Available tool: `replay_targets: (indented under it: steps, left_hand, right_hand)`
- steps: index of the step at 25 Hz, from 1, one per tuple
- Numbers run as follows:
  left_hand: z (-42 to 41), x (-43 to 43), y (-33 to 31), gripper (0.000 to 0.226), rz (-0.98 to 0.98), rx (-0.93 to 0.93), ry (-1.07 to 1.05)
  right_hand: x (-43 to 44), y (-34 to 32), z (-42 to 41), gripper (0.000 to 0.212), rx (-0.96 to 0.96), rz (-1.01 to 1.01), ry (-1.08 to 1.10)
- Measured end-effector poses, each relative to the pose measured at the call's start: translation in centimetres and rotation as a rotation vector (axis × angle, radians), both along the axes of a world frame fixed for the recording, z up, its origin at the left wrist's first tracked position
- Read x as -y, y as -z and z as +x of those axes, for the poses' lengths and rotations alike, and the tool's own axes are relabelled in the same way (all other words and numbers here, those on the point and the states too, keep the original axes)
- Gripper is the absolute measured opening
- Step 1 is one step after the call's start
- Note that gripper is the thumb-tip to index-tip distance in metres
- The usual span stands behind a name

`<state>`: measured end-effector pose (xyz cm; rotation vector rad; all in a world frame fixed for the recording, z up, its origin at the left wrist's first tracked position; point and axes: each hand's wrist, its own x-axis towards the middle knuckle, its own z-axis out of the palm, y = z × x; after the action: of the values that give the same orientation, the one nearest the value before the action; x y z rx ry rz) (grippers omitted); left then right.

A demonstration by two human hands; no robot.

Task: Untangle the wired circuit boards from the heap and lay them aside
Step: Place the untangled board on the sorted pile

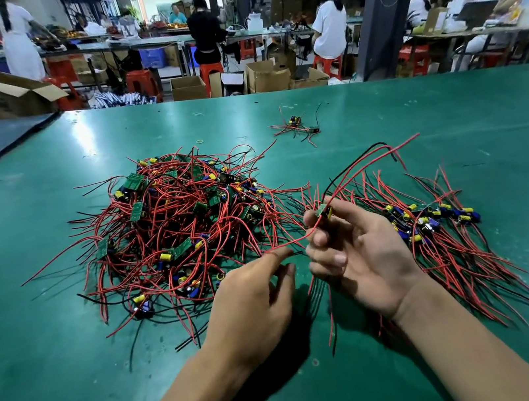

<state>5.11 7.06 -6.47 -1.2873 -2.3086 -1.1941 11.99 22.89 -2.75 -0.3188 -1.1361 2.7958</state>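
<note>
Right hand (pixel 357 251) raised just above the desk (pixel 449 108), palm turned up and fingers curled, thumb and fingertips pinching a small circuit board (pixel 325 213). Red and black wires (pixel 371 162) rise from that board up and to the right. One red wire (pixel 292 242) drops left from it to the left hand (pixel 258 300). Left hand is palm down, index finger and thumb stretched toward the right hand, index tip touching that red wire. Cannot tell if it actually pinches it.

Heap (pixel 177 228) of green boards with yellow and blue parts, knotted in red and black wires, sits left of centre on the desk, just beyond the left hand. Sorted pile (pixel 433 225) lies right of the right hand, boards bunched together, wires fanned toward the near edge. Small loose cluster (pixel 296 124) further back, well apart.
</note>
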Motion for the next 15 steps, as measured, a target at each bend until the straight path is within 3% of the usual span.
replay_targets:
  steps: [1, 3, 5, 7, 11, 15]
  left_hand:
    - [0.1, -0.2, -0.1, 0.018, 0.068, 0.15, -0.003]
    - [0.5, -0.9, -0.9, 0.02, 0.274, 0.686, 0.084]
    - [0.3, -1.3, -1.9, 0.042, 0.355, 1.187, 0.14]
    - [-0.1, -1.3, -2.5, 0.053, 0.307, 1.391, 0.164]
    - [0.3, -0.8, -1.5, 0.03, 0.25, 1.12, 0.326]
    - [0.4, -0.6, -1.2, 0.019, 0.336, 1.077, 0.29]
  right_hand:
    - [0.2, 0.1, 0.1, 0.032, -0.007, 0.024, -0.041]
    - [0.5, 0.3, 0.2, 0.029, 0.006, 0.138, -0.102]
    - [1.0, 0.6, 0.3, 0.025, 0.051, 0.371, -0.137]
    - [1.2, 1.0, 0.2, 0.022, 0.074, 0.545, -0.128]
    - [0.8, 1.2, 0.0, 0.032, 0.122, 0.697, -0.052]
    - [1.1, 1.0, 0.0, 0.045, 0.089, 0.735, -0.044]
